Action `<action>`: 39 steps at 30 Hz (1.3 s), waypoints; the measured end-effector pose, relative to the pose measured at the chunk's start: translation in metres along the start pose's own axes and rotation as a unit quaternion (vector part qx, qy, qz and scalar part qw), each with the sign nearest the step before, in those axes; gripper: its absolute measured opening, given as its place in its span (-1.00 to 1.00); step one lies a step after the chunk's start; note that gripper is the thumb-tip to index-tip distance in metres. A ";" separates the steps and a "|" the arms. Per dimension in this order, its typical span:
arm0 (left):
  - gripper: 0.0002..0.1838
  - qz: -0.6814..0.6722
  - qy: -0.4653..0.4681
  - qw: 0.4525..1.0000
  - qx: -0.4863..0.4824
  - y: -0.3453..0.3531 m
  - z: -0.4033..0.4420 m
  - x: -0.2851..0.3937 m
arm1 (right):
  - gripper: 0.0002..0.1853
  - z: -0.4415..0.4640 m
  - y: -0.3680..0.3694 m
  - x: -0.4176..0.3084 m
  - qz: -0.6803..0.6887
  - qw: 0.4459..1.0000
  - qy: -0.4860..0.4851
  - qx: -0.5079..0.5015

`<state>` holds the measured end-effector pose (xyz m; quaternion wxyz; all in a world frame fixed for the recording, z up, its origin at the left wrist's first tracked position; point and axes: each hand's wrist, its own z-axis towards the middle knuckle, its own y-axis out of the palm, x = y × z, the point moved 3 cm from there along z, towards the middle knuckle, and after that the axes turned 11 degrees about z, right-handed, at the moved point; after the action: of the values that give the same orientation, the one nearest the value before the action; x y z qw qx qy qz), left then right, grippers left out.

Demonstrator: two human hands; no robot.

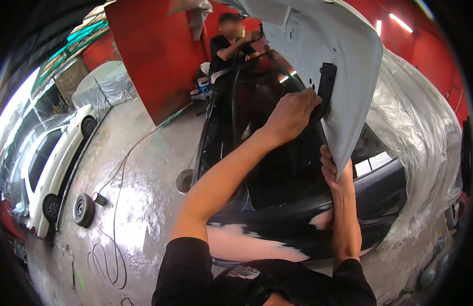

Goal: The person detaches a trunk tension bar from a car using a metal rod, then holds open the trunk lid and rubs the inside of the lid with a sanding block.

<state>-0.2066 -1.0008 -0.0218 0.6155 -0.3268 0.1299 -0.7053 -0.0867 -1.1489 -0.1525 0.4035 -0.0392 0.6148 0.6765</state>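
Above a black car (277, 178) hangs a large pale grey panel (348, 66), its lower corner pointing down towards me. My left hand (293, 113) is closed round a black block-like tool (325, 89), which lies against the inner face of the panel. Lower and to the right, my right hand (334, 166) grips the panel's bottom corner, fingers on its near side edge. The car's near end shows pinkish patches (251, 244) in its black surface. Part of the black tool is hidden behind my left fingers.
Across the car a co-worker (228, 46) has both hands raised near the panel. Plastic sheeting (410, 122) hangs at right. On the left floor are a wheel (83, 209), a can (99, 198) and hoses (122, 178); a white car (47, 158) stands beyond. A bucket (185, 181) is beside the black car.
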 end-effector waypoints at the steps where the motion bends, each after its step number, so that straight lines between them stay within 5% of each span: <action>1: -0.76 -0.025 -0.023 0.999 0.008 -0.003 -0.001 0.005 | -0.77 0.000 0.001 0.000 0.005 1.000 0.001 0.002; 4: -0.73 -0.083 -0.063 0.994 0.014 -0.013 -0.003 0.016 | -0.77 0.001 -0.002 0.000 -0.008 1.000 0.004 -0.006; 7: -0.69 -0.041 0.052 0.994 0.089 -0.007 0.000 0.009 | -0.76 0.000 -0.001 0.000 -0.014 1.000 0.011 0.007; 13: -0.78 -0.028 -0.031 0.998 -0.046 -0.005 0.002 -0.003 | -0.74 -0.002 0.002 0.003 -0.015 1.000 0.001 0.004; 19: -0.73 -0.084 0.013 0.995 0.059 -0.008 -0.002 0.009 | -0.74 0.001 0.001 0.005 -0.040 0.999 0.006 0.012; 31: -0.76 -0.048 -0.081 0.995 0.021 -0.009 -0.003 0.004 | -0.76 0.002 0.005 0.006 -0.039 0.999 0.012 0.013; 39: -0.79 -0.079 0.010 0.997 0.025 -0.007 -0.003 0.002 | -0.76 0.001 0.005 0.006 -0.034 0.999 0.008 0.017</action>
<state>-0.2138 -1.0021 -0.0192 0.5646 -0.3135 0.0927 -0.7579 -0.0930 -1.1446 -0.1513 0.4221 -0.0583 0.6277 0.6515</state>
